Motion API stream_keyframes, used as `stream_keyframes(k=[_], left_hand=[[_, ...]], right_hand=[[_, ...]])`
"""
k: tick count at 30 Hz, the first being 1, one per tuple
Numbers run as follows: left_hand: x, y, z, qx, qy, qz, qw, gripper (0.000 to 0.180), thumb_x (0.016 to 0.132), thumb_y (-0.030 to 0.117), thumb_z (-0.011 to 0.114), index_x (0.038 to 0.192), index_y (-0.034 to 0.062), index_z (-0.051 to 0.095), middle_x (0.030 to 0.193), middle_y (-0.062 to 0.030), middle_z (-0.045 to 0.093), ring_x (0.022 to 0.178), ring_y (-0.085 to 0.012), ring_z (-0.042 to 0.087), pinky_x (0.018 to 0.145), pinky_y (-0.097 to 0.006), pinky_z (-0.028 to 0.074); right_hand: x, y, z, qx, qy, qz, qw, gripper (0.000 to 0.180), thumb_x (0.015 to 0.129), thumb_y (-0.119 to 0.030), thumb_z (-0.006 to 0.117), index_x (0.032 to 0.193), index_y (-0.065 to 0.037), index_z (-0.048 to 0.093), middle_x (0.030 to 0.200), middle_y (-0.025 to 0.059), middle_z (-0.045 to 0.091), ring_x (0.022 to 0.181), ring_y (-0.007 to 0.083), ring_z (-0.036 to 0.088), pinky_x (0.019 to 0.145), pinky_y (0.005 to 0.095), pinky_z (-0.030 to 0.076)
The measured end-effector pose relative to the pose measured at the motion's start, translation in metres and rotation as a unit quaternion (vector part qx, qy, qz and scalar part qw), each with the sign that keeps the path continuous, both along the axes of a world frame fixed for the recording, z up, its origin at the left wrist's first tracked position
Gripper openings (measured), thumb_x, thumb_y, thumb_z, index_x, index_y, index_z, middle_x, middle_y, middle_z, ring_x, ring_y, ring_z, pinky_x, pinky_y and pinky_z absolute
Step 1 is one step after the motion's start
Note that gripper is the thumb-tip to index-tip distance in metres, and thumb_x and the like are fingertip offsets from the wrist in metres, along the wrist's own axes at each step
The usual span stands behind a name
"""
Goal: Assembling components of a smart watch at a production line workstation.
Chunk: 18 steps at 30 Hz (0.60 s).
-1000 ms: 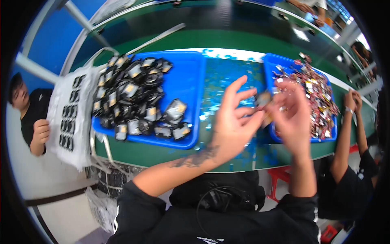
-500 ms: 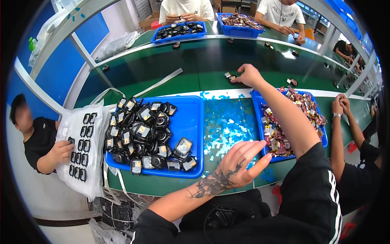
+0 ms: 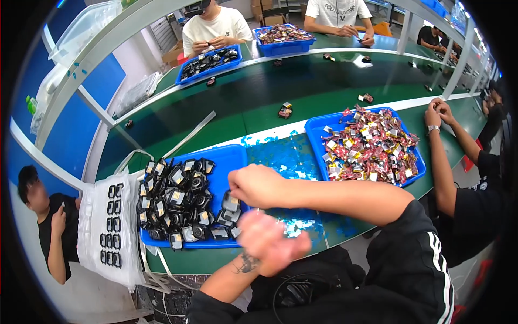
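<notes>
My right hand [image 3: 258, 186] reaches across to the right edge of the left blue tray [image 3: 240, 154], its fingers curled; whatever they hold is hidden. Just beside its fingertips lies a black plastic housing with a pale grey face [image 3: 231, 201]. Smeared by motion, my left hand [image 3: 270, 240] is just below the right one, over the table's near edge; I cannot make out its fingers. The left part of that tray holds a heap of similar black housings [image 3: 177, 197]. Out on the green surface lies a small reddish circuit board with a pale part [image 3: 285, 111].
Right of my hands, a second blue tray [image 3: 315, 135] is heaped with small red boards [image 3: 372, 146]. Blue film scraps [image 3: 286, 156] cover the table between the trays. Several housings sit in rows on a white padded sheet [image 3: 91, 216] at left. Co-workers sit around the green line.
My right hand has come back from the small board on the green surface to the left tray. My left hand has moved down and left. The view has shifted; the left co-worker's hand is raised.
</notes>
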State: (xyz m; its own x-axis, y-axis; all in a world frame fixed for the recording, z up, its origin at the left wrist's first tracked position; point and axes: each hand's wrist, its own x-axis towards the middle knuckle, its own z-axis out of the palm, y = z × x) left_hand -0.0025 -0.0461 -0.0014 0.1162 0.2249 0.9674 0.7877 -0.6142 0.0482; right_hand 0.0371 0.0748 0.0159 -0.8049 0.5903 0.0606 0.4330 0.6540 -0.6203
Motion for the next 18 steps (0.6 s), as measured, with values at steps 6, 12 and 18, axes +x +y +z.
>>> stream_keyframes(k=[6,12,18], left_hand=[[-0.024,0.039,0.027,-0.415,-0.26,-0.018,0.872,0.045,0.094,0.019,0.057,0.13,-0.002,0.041,0.111,-0.0178,0.061,0.102,-0.0321,0.059,0.087,-0.045,0.046],[-0.025,0.045,0.009,-0.566,-0.513,-0.452,0.461,0.025,0.104,0.027,0.042,0.114,0.0053,0.051,0.081,-0.0066,0.056,0.071,-0.0168,0.059,0.055,-0.029,0.047],[-0.013,0.056,0.017,-0.537,-0.623,-0.374,0.428,0.024,0.099,0.01,0.043,0.122,0.0004,0.043,0.114,-0.0184,0.059,0.09,-0.0316,0.066,0.075,-0.039,0.056]], right_hand=[[0.058,0.0,0.034,0.166,0.243,0.008,0.956,0.012,0.079,-0.009,0.069,0.089,-0.004,0.065,0.082,0.0119,0.064,0.072,0.0327,0.063,0.063,0.0413,0.051],[0.122,0.085,0.042,0.118,0.029,-0.208,0.971,0.026,0.081,-0.029,0.072,0.087,-0.003,0.07,0.08,0.0147,0.07,0.076,0.0284,0.07,0.067,0.0397,0.054],[0.17,0.138,0.012,0.113,-0.236,-0.224,0.939,0.02,0.078,-0.022,0.073,0.089,-0.006,0.069,0.085,0.0183,0.069,0.088,0.0331,0.068,0.079,0.0422,0.054]])
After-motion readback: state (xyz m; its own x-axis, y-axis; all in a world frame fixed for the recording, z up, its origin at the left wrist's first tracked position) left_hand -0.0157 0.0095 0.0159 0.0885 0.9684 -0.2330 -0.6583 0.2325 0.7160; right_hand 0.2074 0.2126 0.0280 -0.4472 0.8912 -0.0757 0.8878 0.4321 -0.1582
